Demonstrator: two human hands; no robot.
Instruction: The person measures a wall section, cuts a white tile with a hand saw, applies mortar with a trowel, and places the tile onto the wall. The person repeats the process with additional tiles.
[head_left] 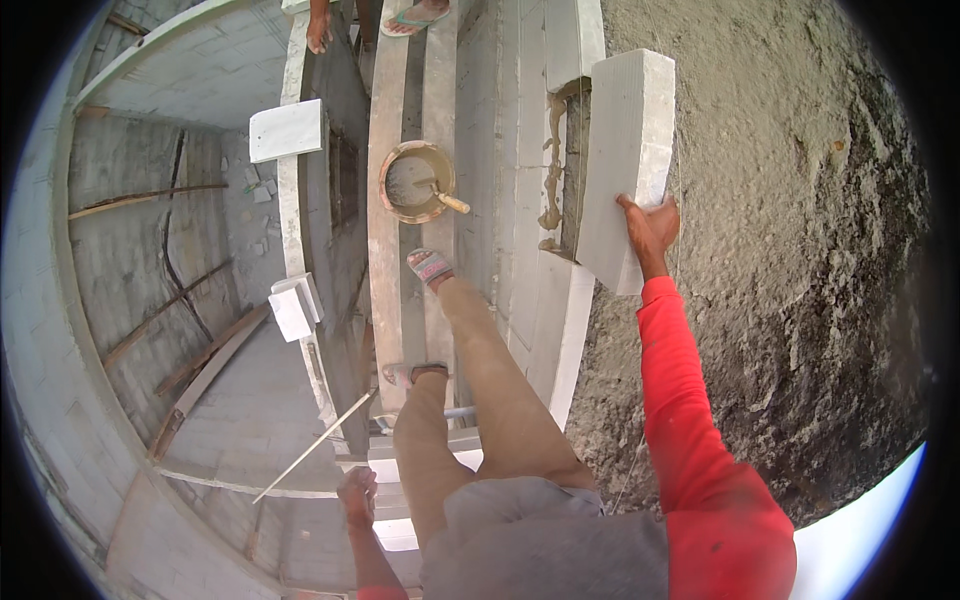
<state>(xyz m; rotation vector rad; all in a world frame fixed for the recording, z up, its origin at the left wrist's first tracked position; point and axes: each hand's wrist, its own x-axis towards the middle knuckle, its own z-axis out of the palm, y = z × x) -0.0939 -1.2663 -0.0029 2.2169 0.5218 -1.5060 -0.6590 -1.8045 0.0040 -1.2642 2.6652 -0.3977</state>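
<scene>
My right hand (652, 230) grips the outer side of a long pale concrete block (630, 165), its thumb toward the top face and its fingers on the far side. The block sits at the wall's outer edge, tilted beside a gap in the top course. Wet mortar (553, 160) lies in a ragged strip along that gap. Low at my left, my left hand (357, 492) is closed with the fingers curled; whatever it may hold is hidden. Before my feet stands a round bucket (417, 152) of grey mortar with a wooden-handled trowel (452, 202) in it.
I stand on narrow planks (388, 290) between two walls. White blocks (287, 130) rest on the left wall, above a deep room (240, 390). A thin pale stick (315, 445) leans there. Another person's hand (318, 33) and sandalled foot (415, 18) are ahead. Rough ground (780, 250) lies right.
</scene>
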